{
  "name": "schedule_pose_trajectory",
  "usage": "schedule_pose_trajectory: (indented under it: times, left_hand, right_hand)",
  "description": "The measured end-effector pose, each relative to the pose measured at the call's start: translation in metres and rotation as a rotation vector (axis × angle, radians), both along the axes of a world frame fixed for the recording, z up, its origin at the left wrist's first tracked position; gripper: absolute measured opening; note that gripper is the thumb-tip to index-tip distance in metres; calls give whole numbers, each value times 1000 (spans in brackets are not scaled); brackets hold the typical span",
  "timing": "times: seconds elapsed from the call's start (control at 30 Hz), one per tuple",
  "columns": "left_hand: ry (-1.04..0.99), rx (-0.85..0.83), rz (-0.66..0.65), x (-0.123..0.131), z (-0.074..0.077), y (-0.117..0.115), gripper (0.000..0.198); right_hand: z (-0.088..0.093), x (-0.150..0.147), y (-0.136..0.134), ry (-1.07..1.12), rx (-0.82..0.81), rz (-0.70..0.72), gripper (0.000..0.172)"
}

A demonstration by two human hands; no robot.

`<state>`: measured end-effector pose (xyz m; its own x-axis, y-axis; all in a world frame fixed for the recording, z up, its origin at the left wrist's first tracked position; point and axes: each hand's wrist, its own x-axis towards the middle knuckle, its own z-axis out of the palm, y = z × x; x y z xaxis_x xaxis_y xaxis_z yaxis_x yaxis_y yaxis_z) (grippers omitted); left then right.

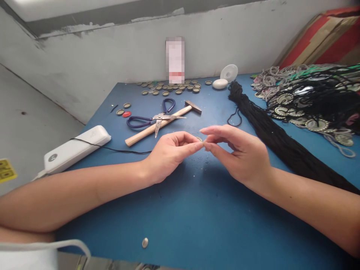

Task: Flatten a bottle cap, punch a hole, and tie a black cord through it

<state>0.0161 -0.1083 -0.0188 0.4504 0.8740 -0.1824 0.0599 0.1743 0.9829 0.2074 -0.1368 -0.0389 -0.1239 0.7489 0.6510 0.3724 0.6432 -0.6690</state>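
Observation:
My left hand [176,153] is closed in a pinch on a bottle cap [199,139], of which only a crimped edge shows above the fingertips. Thumb and finger of my right hand [239,152] press together right beside it, touching the left fingertips; what they pinch is hidden. A thin black cord [123,151] passes over the white power bank [77,150] and disappears behind my left hand. Beyond that hand, open scissors [157,118] with blue handles lie across the wooden handle of a hammer [140,136].
Several bottle caps [179,91] lie at the back, below a phone [174,60] against the wall. A black cord bundle [270,131] stretches along the right, beside heaped corded caps [316,124]. A small oval metal piece [145,242] rests near the front edge.

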Motion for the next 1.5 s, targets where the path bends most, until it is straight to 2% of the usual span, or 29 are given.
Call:
schedule_pose_trajectory:
  times: [0.3,0.5,0.63,0.77,0.9,1.0,1.3,1.5]
  left_hand:
    - [-44,28,-69,-1,-3,0,35]
    - [-104,8,-87,0,-3,0,30]
    - [-46,-27,-25,-1,-1,0,36]
    - [-35,-35,37,-1,0,0,38]
    - [-46,-24,2,-1,-1,1,36]
    - [-41,-13,-24,-1,-1,2,36]
    - [-8,-5,-14,1,0,2,42]
    - [-4,46,-41,-1,-2,-1,43]
  right_hand:
    - [1,-4,-2,62,-179,48,24]
    - [3,-8,-2,61,-233,58,21]
    - [3,-5,-2,77,-184,40,24]
    - [2,1,-1,49,1,-4,36]
    - [-3,2,2,-51,78,76,49]
    - [-4,1,3,-70,67,99,46]
    - [4,3,0,-128,34,-38,21]
    - [0,2,1,-54,-59,61,26]
